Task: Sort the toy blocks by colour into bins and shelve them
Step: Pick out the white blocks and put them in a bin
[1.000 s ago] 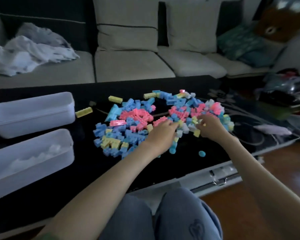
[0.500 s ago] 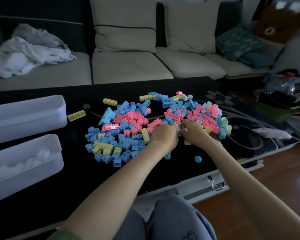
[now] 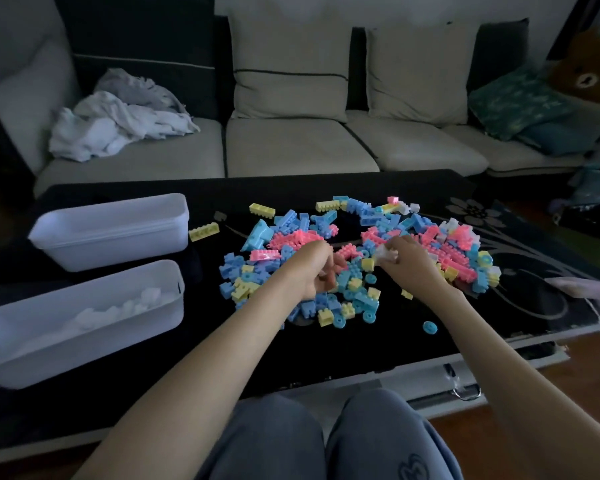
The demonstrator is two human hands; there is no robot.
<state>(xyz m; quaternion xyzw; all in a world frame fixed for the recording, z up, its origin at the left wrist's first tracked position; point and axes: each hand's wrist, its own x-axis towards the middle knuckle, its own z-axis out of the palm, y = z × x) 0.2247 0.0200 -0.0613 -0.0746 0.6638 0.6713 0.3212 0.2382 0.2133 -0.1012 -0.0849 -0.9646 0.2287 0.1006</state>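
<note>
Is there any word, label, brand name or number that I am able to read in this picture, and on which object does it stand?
No readable text anywhere.
Trouser leg: a stitched mark, a motif rather than readable letters.
Toy blocks: nothing printed that shows.
White bins: no labels visible.

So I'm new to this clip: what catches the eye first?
The bright heap of pink, blue and yellow plastic toy blocks mid-table, with the left hand and right hand picking in it. At the table's left stand two white plastic bins; the nearer bin holds white pieces.
</note>
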